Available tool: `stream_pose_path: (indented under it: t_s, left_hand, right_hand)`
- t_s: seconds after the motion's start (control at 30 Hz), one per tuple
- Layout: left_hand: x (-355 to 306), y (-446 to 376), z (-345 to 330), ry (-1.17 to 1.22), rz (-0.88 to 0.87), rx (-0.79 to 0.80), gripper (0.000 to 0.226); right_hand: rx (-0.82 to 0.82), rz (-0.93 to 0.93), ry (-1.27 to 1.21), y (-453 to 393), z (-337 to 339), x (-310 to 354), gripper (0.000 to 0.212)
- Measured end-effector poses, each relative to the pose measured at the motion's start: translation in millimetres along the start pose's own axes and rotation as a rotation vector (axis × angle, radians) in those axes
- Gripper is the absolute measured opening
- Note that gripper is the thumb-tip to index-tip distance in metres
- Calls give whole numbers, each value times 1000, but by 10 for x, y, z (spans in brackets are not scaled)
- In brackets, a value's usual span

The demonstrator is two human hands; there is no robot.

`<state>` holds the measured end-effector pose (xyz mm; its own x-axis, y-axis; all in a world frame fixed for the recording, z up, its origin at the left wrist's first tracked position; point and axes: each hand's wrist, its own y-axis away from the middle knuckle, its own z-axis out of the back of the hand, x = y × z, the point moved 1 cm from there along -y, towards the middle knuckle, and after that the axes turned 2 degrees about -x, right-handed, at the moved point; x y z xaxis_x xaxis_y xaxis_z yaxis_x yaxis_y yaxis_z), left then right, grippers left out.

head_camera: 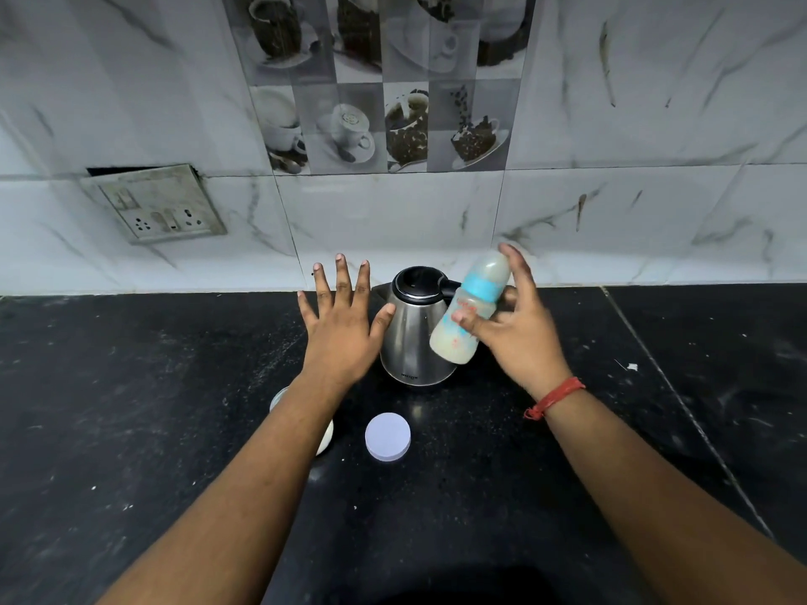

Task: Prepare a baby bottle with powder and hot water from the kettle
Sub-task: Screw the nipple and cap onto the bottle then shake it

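head view: one frame, looking down at a black speckled stone bench (131, 386) against a marble-tiled wall.
bottle: cloudy plastic baby bottle with a blue collar and capped top (469, 307), held in the air, milky inside, slightly blurred.
bottle axis: tilted, cap end up and away toward the wall, base down and toward the person; base overlaps the kettle's right side in view, touching or not cannot tell.
right hand: right hand (511, 325) grips the bottle around its middle, fingers wrapped across the body, one fingertip up beside the cap.
left hand: left hand (345, 325) spread flat, fingers straight and apart, holding nothing; thumb just beside the kettle wall, contact unclear.
kettle: stainless steel electric kettle with black lid and handle (415, 334), upright on the bench between the two hands, lid closed.
other: round white lid (387, 436) lying flat near the person; white tub (325, 436) mostly hidden under the left forearm.
key relation: bottle already in the right hand, so nearer arm is the right; left hand free on the kettle's other side.
stage (judgement): powder and water look combined, bottle closed; likely mixing by shaking.
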<state>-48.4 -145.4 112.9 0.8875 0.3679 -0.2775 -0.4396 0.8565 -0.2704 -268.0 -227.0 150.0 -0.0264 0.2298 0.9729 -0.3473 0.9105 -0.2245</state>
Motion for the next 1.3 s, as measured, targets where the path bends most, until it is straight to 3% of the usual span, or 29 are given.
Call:
stream_pose_path:
  t_s: [0.13, 0.17, 0.3, 0.43, 0.47, 0.6, 0.77, 0.8, 0.9, 0.93, 1.07, 1.1, 1.2, 1.23, 1.3]
  left_hand:
    - [-7, -8, -11, -2, -8, -1, 79]
    - [0, -2, -17, -7, -8, -1, 79]
    - [16, -3, -18, -10, -8, -4, 79]
    - [23, 2, -16, -11, -5, -4, 78]
    - [28, 5, -18, -13, -5, -6, 78]
    - [35, 3, -38, -5, -4, -6, 78]
    - [52, -5, -47, 8, -7, -28, 82]
    - [60, -10, -47, 6, -4, -28, 81]
    - [68, -25, -47, 8, -1, -26, 81]
    - [65, -29, -46, 10, -2, -28, 81]
    - [29, -22, -64, 3, -7, -21, 78]
    - [22, -20, -63, 1, -6, -18, 77]
    - [16, -28, -65, 0, -4, -9, 77]
    - [15, -34, -64, 4, -2, -8, 77]
    - [16, -38, -61, 11, -2, -8, 77]
  right_hand:
    - [-276, 70, -118, -75, 77, 53, 93]
    - [-273, 84, -111, -62, 50, 44, 94]
    - [17, 34, 17, -6, -37, -23, 96]
    - [-324, 73, -167, -88, 105, 97, 92]
    - [-335, 82, -178, -73, 93, 93, 93]
    - [-30, -19, 100, 30, -47, -85, 97]
    - [-382, 18, -221, -87, 95, 51, 91]
    - [-346, 30, -185, -102, 91, 54, 90]
    - [-18, -8, 4, -98, 74, 41, 94]
    - [-5, -15, 11, -114, 99, 51, 95]
    - [-326, 76, -82, -156, 184, 105, 87]
    - [-290, 82, -78, -142, 146, 80, 89]
    - [26, 16, -7, -75, 23, -26, 98]
    - [31, 7, -24, -78, 38, 0, 97]
    - [-159, 42, -94, -145, 127, 68, 91]
